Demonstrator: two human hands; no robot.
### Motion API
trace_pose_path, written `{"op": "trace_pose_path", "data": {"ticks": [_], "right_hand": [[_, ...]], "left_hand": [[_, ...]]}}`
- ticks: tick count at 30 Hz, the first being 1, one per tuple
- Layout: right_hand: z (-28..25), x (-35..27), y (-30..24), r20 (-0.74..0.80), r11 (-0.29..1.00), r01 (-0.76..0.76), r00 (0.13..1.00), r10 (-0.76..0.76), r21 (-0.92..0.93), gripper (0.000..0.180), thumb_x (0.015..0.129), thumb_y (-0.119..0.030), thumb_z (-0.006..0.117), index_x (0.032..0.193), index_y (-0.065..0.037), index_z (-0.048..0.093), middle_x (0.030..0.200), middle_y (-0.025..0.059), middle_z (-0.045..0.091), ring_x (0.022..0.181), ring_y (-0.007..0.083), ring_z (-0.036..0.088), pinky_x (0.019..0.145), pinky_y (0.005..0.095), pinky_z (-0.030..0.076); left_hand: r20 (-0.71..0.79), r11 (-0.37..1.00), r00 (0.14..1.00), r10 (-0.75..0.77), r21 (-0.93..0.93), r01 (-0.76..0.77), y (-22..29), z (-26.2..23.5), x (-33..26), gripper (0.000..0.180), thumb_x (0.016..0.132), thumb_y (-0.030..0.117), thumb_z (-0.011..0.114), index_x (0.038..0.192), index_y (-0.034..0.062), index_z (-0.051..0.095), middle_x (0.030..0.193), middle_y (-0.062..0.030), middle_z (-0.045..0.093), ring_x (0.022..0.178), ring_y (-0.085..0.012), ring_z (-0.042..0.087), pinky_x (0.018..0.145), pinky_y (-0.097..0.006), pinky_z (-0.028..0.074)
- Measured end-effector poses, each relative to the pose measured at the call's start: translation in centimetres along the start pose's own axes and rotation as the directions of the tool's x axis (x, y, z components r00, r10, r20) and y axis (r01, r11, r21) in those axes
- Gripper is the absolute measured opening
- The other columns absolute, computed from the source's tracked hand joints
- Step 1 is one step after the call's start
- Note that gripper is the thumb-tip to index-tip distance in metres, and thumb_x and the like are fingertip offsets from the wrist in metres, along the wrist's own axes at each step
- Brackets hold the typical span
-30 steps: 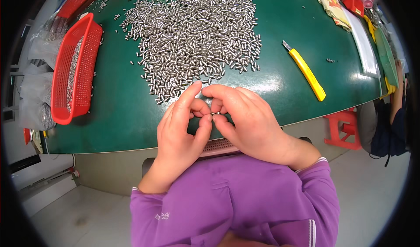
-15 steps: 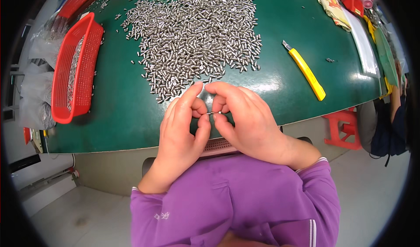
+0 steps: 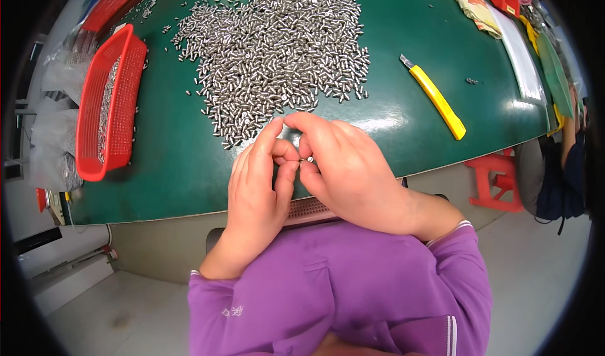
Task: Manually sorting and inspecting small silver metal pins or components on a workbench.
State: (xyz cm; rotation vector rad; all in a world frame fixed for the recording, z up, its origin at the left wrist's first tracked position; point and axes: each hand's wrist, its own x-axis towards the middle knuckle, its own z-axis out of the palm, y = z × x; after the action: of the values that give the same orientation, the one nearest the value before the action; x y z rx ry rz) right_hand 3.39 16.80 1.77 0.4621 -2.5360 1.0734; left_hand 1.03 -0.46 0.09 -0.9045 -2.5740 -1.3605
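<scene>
The left hand (image 3: 258, 179) and the right hand (image 3: 346, 167) meet fingertip to fingertip above the near edge of the green table top (image 3: 176, 160). Both are pinched narrow on one small silver metal pin (image 3: 307, 159), held between the thumbs and forefingers. Just beyond the hands lies a wide heap of small silver metal pins (image 3: 277, 53). A red plastic mesh basket (image 3: 107, 104) stands at the left; a yellow utility knife (image 3: 435, 97) lies at the right, well apart.
</scene>
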Motion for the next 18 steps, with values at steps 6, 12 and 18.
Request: {"op": "trace_pose_path", "data": {"ticks": [6,12,18], "right_hand": [[0.4,-1.0,0.8,-0.009,0.99,-0.017,1.0,0.018,0.138,0.047,0.081,-0.001,0.067,0.126,-0.001,0.052,0.101,0.0087,0.062,0.089,0.0263,0.062,0.082,0.0383,0.05],[-0.4,-0.7,0.4,0.04,0.998,0.007,0.999,-0.01,0.064,0.052,0.083,-0.006,0.069,0.131,0.0,0.05,0.108,0.0088,0.061,0.093,0.0249,0.062,0.084,0.0382,0.05],[-0.7,-0.2,0.2,0.038,0.997,0.009,0.999,-0.012,0.079,0.061,0.077,0.006,0.07,0.135,-0.004,0.051,0.103,0.0083,0.064,0.09,0.0245,0.065,0.081,0.039,0.054]], "left_hand": [[0.005,1.0,1.0,0.0,0.015,0.0,0.5,-0.3,0.3,0.067,0.085,-0.01,0.068,0.147,-0.0022,0.042,0.091,-0.0089,0.064,0.082,-0.0234,0.063,0.077,-0.036,0.051],[0.006,1.0,1.0,-0.015,-0.016,0.015,0.6,-0.1,0.3,0.072,0.084,-0.01,0.069,0.15,-0.0008,0.039,0.093,-0.0083,0.064,0.084,-0.0217,0.063,0.077,-0.034,0.053],[0.028,0.998,0.999,-0.042,-0.038,0.043,0.7,-0.4,0.2,0.08,0.083,-0.011,0.068,0.154,0.0008,0.033,0.094,-0.0064,0.063,0.086,-0.0193,0.063,0.078,-0.032,0.052]]}}
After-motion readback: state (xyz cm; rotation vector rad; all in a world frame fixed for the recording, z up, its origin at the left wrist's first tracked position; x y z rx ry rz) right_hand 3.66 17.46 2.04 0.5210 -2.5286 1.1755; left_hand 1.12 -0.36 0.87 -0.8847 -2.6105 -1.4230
